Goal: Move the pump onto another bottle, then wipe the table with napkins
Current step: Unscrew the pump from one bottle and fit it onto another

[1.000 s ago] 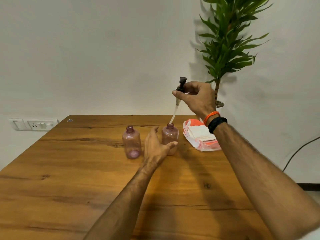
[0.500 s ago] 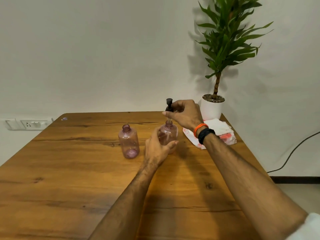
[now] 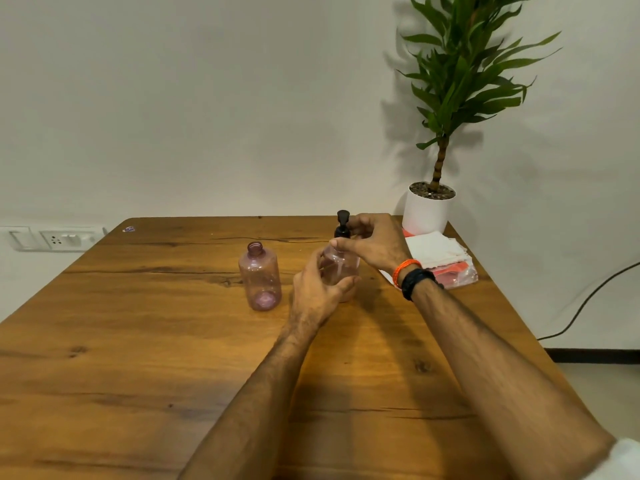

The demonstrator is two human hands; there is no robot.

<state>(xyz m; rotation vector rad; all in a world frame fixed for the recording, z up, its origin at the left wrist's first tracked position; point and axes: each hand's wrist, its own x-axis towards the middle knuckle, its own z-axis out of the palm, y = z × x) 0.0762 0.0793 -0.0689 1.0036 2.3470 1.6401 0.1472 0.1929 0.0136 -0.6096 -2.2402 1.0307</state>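
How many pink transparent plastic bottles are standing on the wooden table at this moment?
2. One open pink transparent plastic bottle stands alone, left of centre. The other pink bottle, with the black pump on it, is held by the left hand and right hand. No others are visible.

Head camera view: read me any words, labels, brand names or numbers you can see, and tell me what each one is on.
No text can be read in this view.
Sticker at the table's far left corner: blue and red mark, too small and blurred to read.
Napkin pack: red and white wrapper, no legible print.
Pink bottles, pump and wall socket: no lettering visible.
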